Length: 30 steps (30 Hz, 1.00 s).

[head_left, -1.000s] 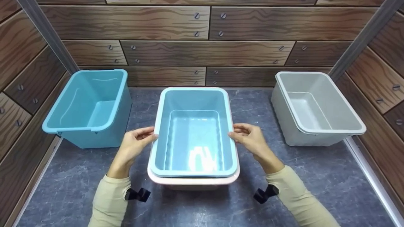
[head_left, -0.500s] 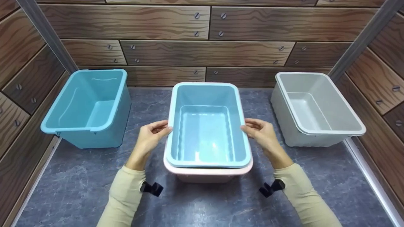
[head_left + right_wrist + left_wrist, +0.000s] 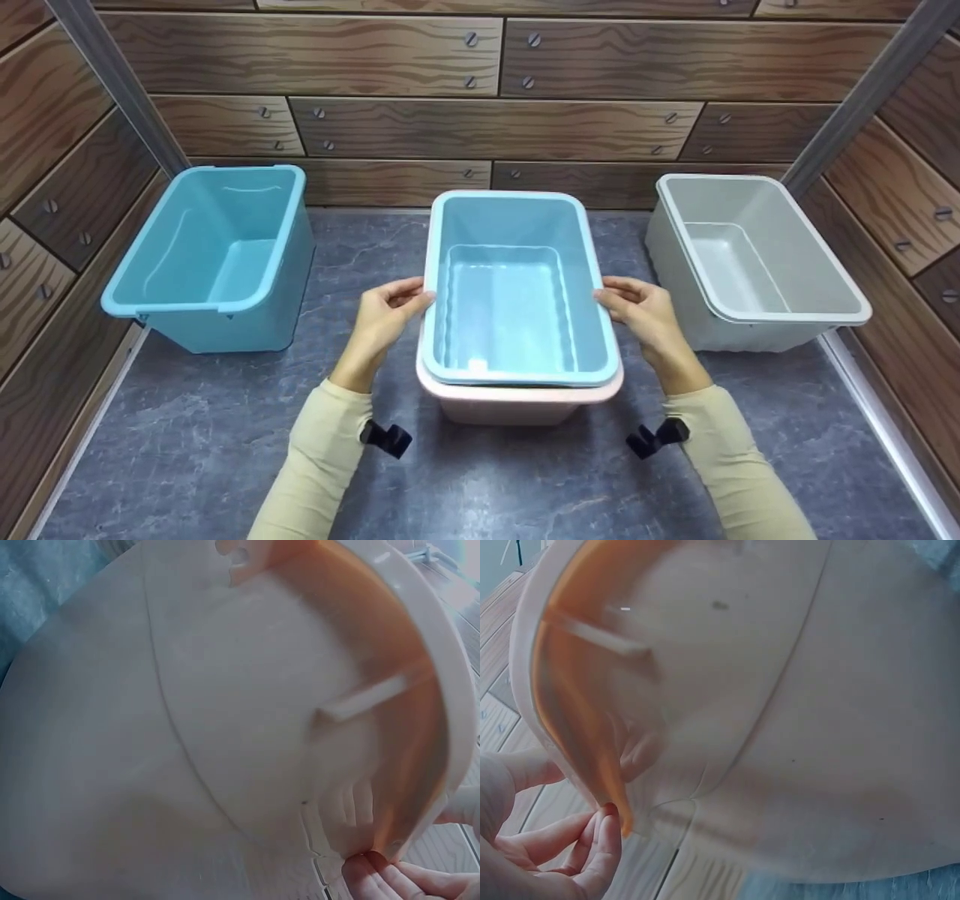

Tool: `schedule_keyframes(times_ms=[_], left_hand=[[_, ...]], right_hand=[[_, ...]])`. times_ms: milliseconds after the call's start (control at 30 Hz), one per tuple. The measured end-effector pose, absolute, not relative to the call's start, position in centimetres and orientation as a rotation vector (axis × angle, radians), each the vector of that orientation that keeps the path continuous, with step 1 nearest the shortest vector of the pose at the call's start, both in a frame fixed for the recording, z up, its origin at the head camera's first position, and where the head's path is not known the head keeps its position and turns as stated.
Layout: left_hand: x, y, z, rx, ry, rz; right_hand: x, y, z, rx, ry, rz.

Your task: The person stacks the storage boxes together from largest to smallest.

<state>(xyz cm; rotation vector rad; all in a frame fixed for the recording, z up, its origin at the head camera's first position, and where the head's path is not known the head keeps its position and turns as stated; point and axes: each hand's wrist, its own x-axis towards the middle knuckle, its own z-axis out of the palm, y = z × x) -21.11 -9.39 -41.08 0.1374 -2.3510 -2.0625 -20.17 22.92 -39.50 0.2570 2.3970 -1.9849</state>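
A light blue plastic bin [image 3: 510,315] sits nested inside a pink plastic bin [image 3: 517,394], whose rim and front wall show below it. My left hand [image 3: 384,315] grips the stack at the left rim, thumb on top. On the opposite side my right hand [image 3: 651,319] holds the right rim the same way. Both wrist views look at the outside of the pink bin [image 3: 840,705], with fingertips [image 3: 367,877] curled under its lip. Nothing lies inside the light blue bin.
To the left stands a turquoise bin [image 3: 191,307] against the wood-patterned wall. A grey bin [image 3: 787,316] stands at the right, close to my right hand. Dark marbled tabletop [image 3: 180,450] runs beneath everything, with wood-patterned panels [image 3: 495,127] at the back and sides.
Both hands have carried the nested bins to the right and somewhat farther away from me, keeping their hold on the rims. The turquoise and grey bins have stayed put.
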Motion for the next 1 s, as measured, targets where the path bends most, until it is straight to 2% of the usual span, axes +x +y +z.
schedule_keyframes(times_ms=[633,1000], left_hand=[[-20.7,-8.1,-41.3,0.139,-2.323,-2.11],[-20.5,-8.2,-41.6,0.114,-2.316,-2.105]], right_hand=[[-19.5,23.9,-39.7,0.358,2.392,-2.004],[-19.2,24.0,-40.0,0.329,2.382,-2.062]])
